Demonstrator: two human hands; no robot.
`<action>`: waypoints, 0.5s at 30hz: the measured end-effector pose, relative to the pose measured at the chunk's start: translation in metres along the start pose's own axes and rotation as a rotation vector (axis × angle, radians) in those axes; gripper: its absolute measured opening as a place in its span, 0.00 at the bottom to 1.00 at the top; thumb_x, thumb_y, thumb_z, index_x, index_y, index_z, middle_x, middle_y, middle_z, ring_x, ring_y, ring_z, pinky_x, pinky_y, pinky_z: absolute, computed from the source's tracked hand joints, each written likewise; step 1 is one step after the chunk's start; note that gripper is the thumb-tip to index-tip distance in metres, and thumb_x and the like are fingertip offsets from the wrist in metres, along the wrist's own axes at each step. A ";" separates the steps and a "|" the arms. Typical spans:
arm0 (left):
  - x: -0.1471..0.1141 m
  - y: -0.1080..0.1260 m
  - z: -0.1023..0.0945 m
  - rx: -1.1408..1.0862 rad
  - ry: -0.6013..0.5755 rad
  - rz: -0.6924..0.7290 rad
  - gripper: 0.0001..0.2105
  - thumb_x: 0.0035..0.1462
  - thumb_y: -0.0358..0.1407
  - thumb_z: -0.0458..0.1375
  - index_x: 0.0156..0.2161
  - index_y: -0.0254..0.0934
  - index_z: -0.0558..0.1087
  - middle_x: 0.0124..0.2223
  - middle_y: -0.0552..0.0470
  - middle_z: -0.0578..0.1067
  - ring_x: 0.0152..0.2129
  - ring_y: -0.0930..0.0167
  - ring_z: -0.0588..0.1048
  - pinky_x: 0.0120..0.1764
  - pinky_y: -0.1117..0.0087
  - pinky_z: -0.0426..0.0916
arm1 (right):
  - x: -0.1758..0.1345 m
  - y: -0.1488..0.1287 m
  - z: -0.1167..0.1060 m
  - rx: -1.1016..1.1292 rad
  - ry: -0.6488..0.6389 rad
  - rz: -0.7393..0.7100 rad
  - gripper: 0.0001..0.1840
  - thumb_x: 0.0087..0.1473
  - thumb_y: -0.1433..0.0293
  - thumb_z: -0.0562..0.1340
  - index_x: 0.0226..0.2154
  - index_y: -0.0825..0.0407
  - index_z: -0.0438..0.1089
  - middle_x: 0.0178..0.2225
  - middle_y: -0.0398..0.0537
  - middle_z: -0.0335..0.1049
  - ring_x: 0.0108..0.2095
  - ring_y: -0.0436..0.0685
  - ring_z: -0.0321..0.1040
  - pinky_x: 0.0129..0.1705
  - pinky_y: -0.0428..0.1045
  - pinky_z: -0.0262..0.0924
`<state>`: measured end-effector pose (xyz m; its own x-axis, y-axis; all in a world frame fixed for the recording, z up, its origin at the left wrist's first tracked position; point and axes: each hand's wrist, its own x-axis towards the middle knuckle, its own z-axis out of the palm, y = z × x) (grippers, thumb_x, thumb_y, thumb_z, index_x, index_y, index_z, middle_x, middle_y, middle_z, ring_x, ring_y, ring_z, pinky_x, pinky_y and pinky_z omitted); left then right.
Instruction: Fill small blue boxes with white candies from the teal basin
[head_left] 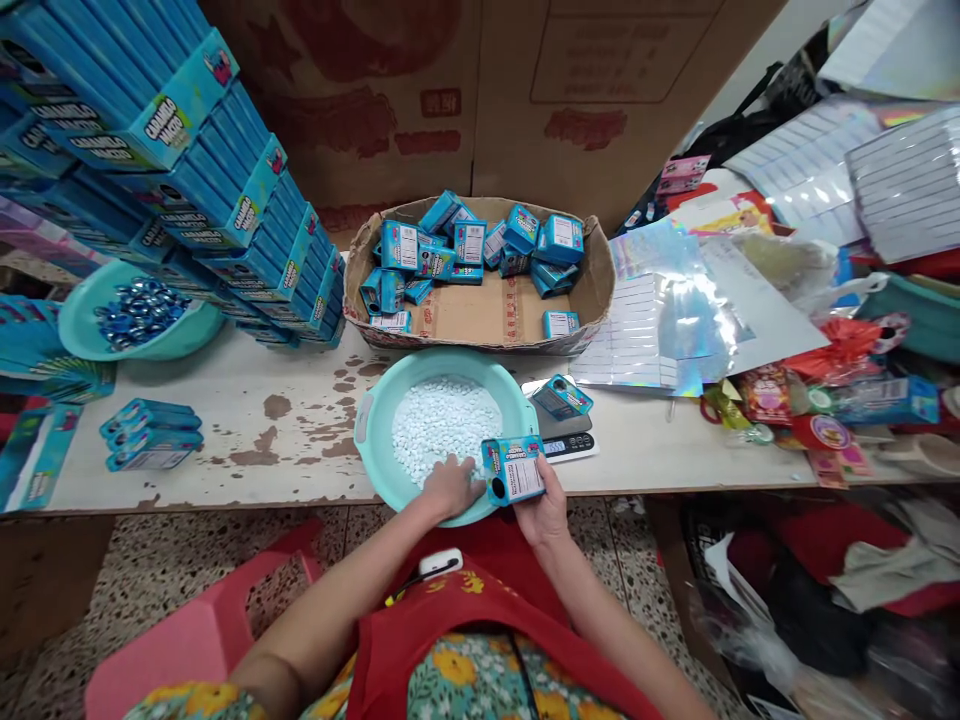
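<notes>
A turquoise basin [366,470] at the table's front edge holds a layer of small white pellet candies [442,415]. My left hand [452,487] reaches over its near rim, fingers curled and tips down among the candies. Just to the right, my right hand [546,510] is closed around a small blue candy box [514,470], held tilted over the basin's right rim with its printed label facing up. Beyond it, another blue box [562,397] rests on a digital scale [576,444] with a lit display.
A cut-down carton [480,340] behind the basin holds several blue boxes. Tall stacks of blue display packs [247,215] stand left, near a bowl of blue wrapped sweets [142,312] and several small boxes [152,435]. Shiny sheets [660,320] and packets cover the right side.
</notes>
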<state>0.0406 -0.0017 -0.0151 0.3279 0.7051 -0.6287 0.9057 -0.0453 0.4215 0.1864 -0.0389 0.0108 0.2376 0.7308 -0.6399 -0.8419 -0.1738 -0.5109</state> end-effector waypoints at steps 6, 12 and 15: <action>0.016 -0.007 0.004 -0.379 0.043 0.047 0.06 0.46 0.36 0.58 0.28 0.36 0.74 0.28 0.46 0.71 0.31 0.61 0.71 0.37 0.62 0.62 | -0.003 -0.003 0.004 0.040 0.009 0.049 0.11 0.50 0.63 0.64 0.38 0.48 0.72 0.36 0.40 0.77 0.37 0.52 0.74 0.39 0.47 0.69; 0.030 -0.021 -0.008 -0.667 -0.094 0.051 0.07 0.38 0.36 0.62 0.18 0.36 0.69 0.18 0.55 0.66 0.22 0.70 0.66 0.28 0.71 0.60 | -0.017 -0.049 -0.008 0.009 -0.062 -0.025 0.12 0.45 0.66 0.66 0.36 0.47 0.72 0.37 0.42 0.77 0.43 0.56 0.73 0.47 0.53 0.68; 0.029 -0.027 -0.020 -0.850 -0.160 0.026 0.09 0.40 0.39 0.62 0.21 0.35 0.71 0.21 0.54 0.69 0.22 0.71 0.67 0.26 0.73 0.61 | -0.026 -0.084 -0.033 -0.093 -0.049 -0.143 0.18 0.45 0.67 0.66 0.42 0.44 0.70 0.43 0.41 0.76 0.45 0.55 0.72 0.47 0.52 0.67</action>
<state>0.0207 0.0343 -0.0314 0.4379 0.5999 -0.6696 0.4103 0.5294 0.7426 0.2672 -0.0656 0.0516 0.3265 0.7831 -0.5293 -0.7520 -0.1240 -0.6473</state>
